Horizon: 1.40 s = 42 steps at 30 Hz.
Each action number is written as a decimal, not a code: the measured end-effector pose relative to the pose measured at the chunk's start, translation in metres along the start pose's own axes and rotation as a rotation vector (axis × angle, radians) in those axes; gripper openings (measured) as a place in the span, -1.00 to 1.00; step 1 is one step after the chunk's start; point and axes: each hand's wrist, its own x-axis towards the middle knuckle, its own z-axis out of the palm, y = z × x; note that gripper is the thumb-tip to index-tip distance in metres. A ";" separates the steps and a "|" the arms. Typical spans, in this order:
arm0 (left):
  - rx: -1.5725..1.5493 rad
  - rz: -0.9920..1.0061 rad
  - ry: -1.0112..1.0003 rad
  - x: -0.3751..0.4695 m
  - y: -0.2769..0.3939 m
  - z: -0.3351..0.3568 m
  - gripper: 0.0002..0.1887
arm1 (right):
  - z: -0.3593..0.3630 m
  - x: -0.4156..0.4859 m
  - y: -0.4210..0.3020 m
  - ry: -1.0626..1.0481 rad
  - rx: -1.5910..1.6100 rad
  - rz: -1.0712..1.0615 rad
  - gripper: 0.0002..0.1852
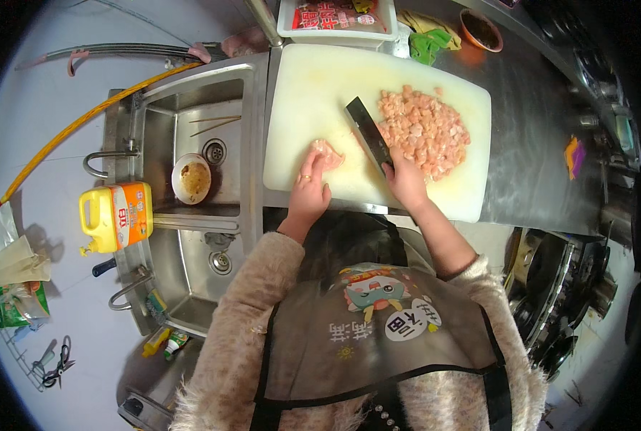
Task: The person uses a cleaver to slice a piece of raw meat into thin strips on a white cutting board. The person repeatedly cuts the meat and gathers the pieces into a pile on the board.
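On a white cutting board [320,91] my left hand [308,189] has its fingertips on a flat piece of raw meat [332,155], holding it at its left side. A ring shows on one finger. My right hand [408,180] grips the cleaver [369,131] near its handle end. The dark blade, seen nearly along its spine, slants up and left between the meat piece and a pile of diced raw meat [425,129]. The pile covers the board's right half. The right hand's lower edge lies close to the pile; most of the handle is hidden inside it.
Left of the board is a steel double sink [256,161] holding a soiled bowl [192,179] and chopsticks [215,125]. A yellow detergent jug [118,217] stands by the faucets. Behind the board are a white tub [342,36], a green cloth [428,46] and a small bowl [481,30].
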 end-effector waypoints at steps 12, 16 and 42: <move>0.268 0.080 0.029 -0.005 -0.005 0.012 -0.32 | 0.010 -0.031 -0.054 -0.175 -0.126 -0.090 -0.67; 0.224 0.132 0.098 0.011 0.006 0.010 -0.40 | 0.007 -0.032 -0.043 -0.105 -0.068 -0.015 -0.70; 0.205 0.157 -0.038 0.005 -0.009 0.006 -0.39 | 0.009 -0.049 -0.055 -0.134 -0.072 -0.093 -0.53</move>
